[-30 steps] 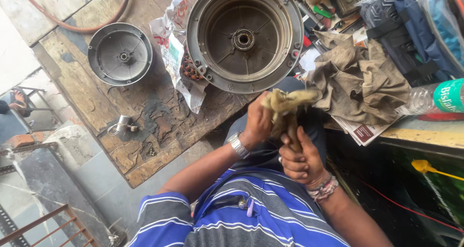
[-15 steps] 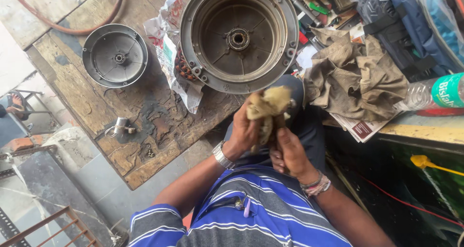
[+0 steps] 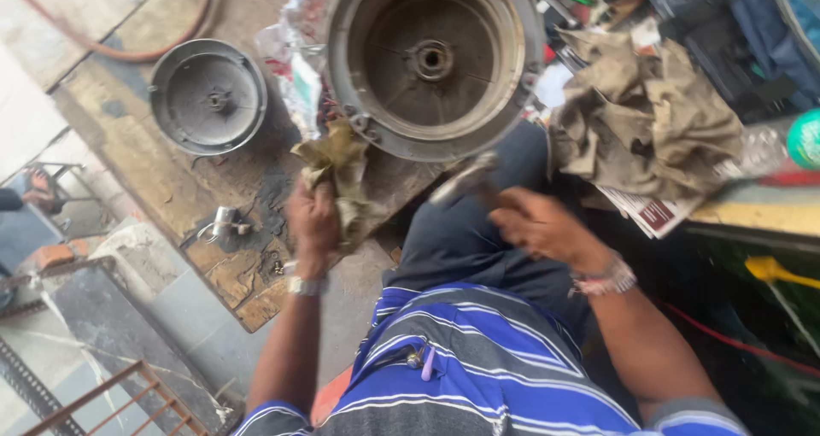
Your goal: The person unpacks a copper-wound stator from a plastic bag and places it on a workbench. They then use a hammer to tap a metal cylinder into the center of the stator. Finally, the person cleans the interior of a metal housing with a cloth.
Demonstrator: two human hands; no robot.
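My left hand [image 3: 313,224] grips a dirty olive rag [image 3: 342,173] and holds it just below the rim of a large round metal housing [image 3: 512,69] on the wooden bench. My right hand [image 3: 538,227] is closed around a blurred metal tool or part [image 3: 463,180] that points up-left toward the housing. Both hands are above my lap, apart from each other. A smaller round metal cover [image 3: 207,97] lies on the bench to the left.
A crumpled brown cloth [image 3: 649,120] lies on papers at the right. Plastic wrapping [image 3: 295,56] sits between the two round parts. A small metal fitting [image 3: 224,222] lies near the bench's front edge. A hose [image 3: 128,47] runs along the back left.
My hands have parted: the left carried the rag left toward the housing, the right now holds a metal piece. The view has shifted down and nearer.
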